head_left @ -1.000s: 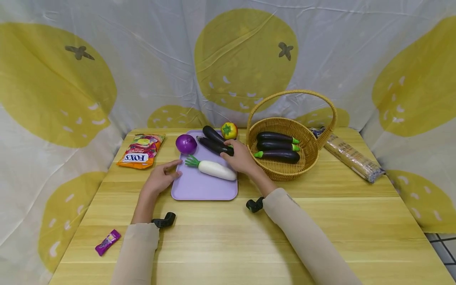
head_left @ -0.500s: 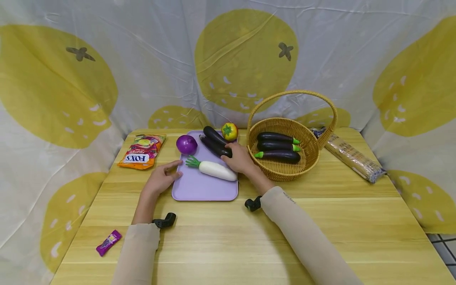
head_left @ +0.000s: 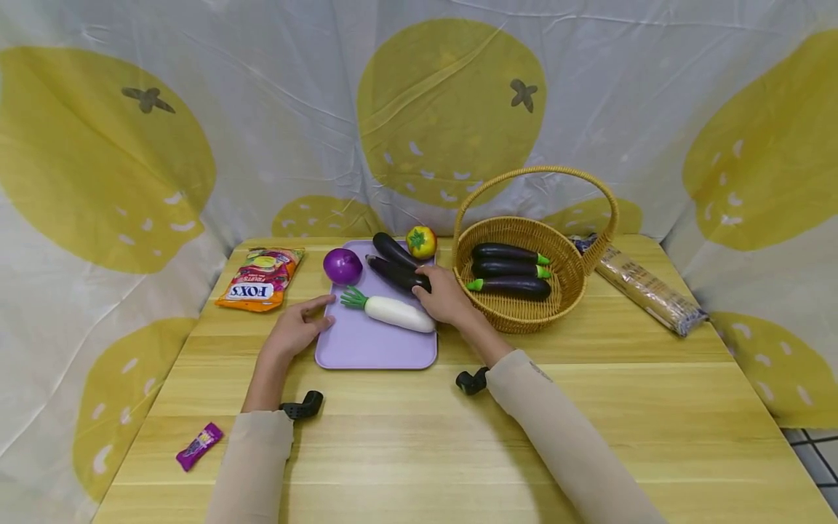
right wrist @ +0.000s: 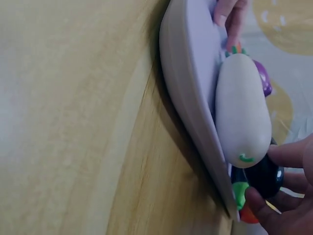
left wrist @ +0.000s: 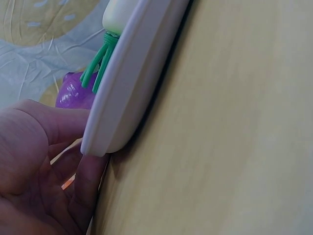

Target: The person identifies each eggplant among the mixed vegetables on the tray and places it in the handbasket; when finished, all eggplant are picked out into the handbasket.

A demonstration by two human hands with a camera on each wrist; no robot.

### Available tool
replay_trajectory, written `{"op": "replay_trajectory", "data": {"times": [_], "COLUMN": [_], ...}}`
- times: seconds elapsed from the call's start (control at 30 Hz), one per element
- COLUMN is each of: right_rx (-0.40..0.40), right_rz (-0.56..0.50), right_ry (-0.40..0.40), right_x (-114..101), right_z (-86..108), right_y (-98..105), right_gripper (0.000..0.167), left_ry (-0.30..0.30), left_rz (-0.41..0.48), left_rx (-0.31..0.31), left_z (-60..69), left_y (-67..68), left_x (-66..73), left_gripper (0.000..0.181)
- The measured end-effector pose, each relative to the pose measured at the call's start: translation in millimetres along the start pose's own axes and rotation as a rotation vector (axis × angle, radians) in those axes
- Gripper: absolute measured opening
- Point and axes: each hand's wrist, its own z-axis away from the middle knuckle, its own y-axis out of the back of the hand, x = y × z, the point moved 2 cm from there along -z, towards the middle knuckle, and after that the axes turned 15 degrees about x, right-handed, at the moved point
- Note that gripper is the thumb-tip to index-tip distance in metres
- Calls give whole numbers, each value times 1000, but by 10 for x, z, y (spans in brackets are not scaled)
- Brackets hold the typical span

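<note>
On the lilac tray (head_left: pixel 376 351), the right hand (head_left: pixel 448 295) grips the near end of the front dark eggplant (head_left: pixel 393 272). Its fingers and thumb lie around that dark end (right wrist: pixel 264 177) in the right wrist view. A second eggplant (head_left: pixel 393 249) lies just behind, and a white radish (head_left: pixel 399 314) with green leaves lies in front. At the tray's left edge, the left hand (head_left: pixel 293 331) touches the rim with thumb and fingers spread, holding nothing; the left wrist view shows this hand (left wrist: pixel 44 161) against the tray's side (left wrist: pixel 115 112).
A purple onion-like vegetable (head_left: pixel 342 266) sits at the tray's left edge, a red-yellow fruit (head_left: pixel 421 241) at its back right corner. The tall-handled wicker basket (head_left: pixel 524 320) holds several eggplants. A snack bag (head_left: pixel 262 279), a small purple packet (head_left: pixel 199 446) and a long package (head_left: pixel 648 287) lie around.
The right hand and the gripped eggplant have shifted slightly, lately a little to the right and toward the person. The left hand and the tray look unchanged.
</note>
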Motion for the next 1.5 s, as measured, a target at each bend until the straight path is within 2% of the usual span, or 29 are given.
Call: {"op": "replay_trajectory", "data": {"times": [0.23, 0.4, 0.57, 0.93, 1.3, 1.5], "right_rx": [1, 11, 24, 6, 10, -1], "right_rz": [-24, -77, -113, -148, -114, -98], "right_ry": [27, 57, 84, 150, 79, 21], "right_x": [-96, -161, -102, 188, 589, 882], "right_z": [83, 165, 267, 559, 717, 730], "right_y": [143, 381, 639, 1142, 1643, 1793], "right_gripper": [44, 44, 43, 41, 44, 46], "left_ry": [-5, -1, 14, 4, 8, 16], "left_rz": [-11, -17, -15, -15, -11, -2], "left_rx": [-2, -8, -11, -11, -8, -6], "left_z": [5, 2, -10, 3, -8, -21], "left_y": [9, 4, -1, 7, 2, 1], "left_x": [-1, 3, 22, 18, -6, -19], "left_gripper": [52, 52, 52, 53, 52, 52]}}
